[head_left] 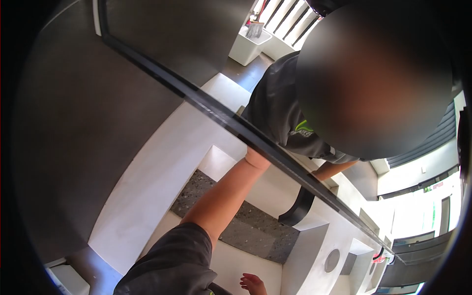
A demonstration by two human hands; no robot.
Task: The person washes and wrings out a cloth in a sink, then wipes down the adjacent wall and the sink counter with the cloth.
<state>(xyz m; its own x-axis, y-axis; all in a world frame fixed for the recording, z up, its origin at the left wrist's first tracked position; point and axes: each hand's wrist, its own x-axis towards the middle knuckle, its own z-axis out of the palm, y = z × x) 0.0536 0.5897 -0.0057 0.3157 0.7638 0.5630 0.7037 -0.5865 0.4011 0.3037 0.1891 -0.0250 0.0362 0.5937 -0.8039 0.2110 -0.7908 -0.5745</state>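
Observation:
My left forearm (223,199), in a dark sleeve, reaches up to a long black bar (206,105) that crosses the view diagonally. The wrist meets the bar's edge, and the left hand beyond it is hidden, so its grip cannot be made out. Low in the view, my right hand (253,283) has its fingers loosely bent and slightly apart, with nothing seen in it. Beyond the bar is a person (275,98) in a dark shirt with a green mark, head blurred; whether this is a reflection is unclear.
Dark panels (73,123) fill the left side. Behind my arm is a pale structure with a speckled grey surface (260,231). A curved black piece (297,209) lies below the bar. A white container (248,46) stands at the top, and bright windows (418,211) show at right.

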